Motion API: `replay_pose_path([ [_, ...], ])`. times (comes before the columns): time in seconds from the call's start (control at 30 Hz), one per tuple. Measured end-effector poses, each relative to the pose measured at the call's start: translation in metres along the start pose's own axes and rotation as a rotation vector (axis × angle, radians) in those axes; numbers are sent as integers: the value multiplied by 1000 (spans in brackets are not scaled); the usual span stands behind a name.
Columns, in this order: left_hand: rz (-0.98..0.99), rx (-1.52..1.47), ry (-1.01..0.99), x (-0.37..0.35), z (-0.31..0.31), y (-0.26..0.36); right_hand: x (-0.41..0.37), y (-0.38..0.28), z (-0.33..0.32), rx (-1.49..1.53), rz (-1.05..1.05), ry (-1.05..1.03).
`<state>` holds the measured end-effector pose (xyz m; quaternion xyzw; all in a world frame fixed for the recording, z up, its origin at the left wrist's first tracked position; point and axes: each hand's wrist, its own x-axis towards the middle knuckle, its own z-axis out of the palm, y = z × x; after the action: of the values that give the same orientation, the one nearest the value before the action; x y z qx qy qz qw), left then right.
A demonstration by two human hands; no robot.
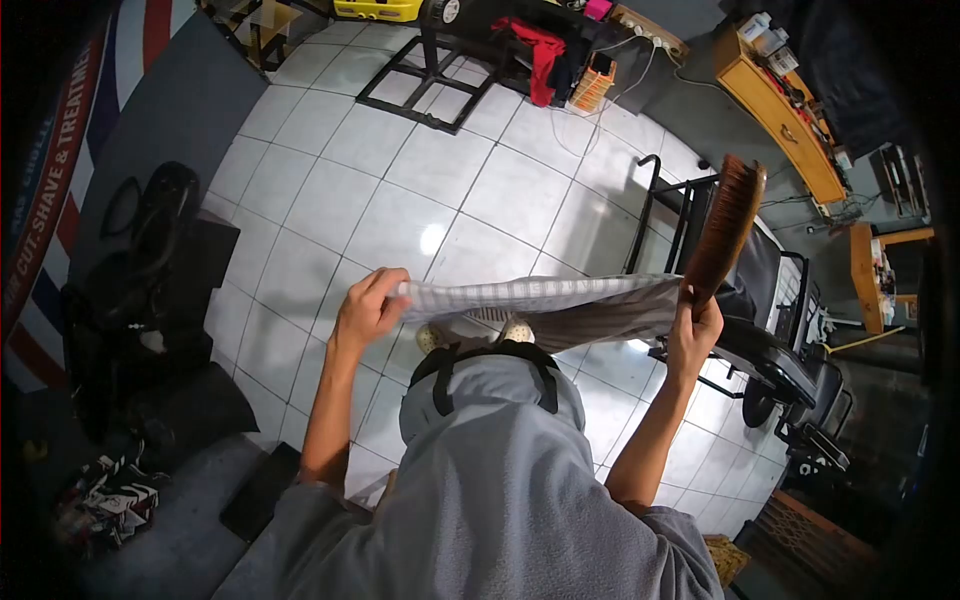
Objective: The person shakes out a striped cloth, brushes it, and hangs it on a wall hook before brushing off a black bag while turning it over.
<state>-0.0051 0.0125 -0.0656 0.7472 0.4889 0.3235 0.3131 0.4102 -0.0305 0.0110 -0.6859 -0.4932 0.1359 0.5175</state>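
Note:
A grey-and-white striped barber cape [545,292] stretches between my two hands in front of my waist, its upper edge nearly straight and the rest hanging in folds. At its left end, the fingers of my left hand [368,305] pinch the cloth. My right hand [695,330] grips the opposite corner together with a wooden brush [738,222]. The brush points upward and away, its dark brown bristles facing left. How its handle sits inside my right hand is partly hidden by the fingers.
A black barber chair [765,365] with a metal frame stands close on my right. Another dark chair [165,215] is at left. A black metal floor frame [430,85] lies ahead. Wooden drawers [785,125] hang at the upper right. White tiles [395,215] cover the floor.

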Motion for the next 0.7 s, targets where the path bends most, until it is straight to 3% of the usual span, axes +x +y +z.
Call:
replay_pose_path([
  [0.1, 153, 51, -24, 6, -14, 21, 0, -4, -2, -58, 14, -4],
  [0.3, -86, -24, -459, 1, -33, 30, -1, -6, -9, -45, -4, -35],
  [0.5, -113, 116, -472, -4, -50, 27, -7, -6, -1, -26, -11, -77],
  [0.7, -40, 208, -335, -13, -69, 36, -16, -20, 8, -106, -72, -130],
])
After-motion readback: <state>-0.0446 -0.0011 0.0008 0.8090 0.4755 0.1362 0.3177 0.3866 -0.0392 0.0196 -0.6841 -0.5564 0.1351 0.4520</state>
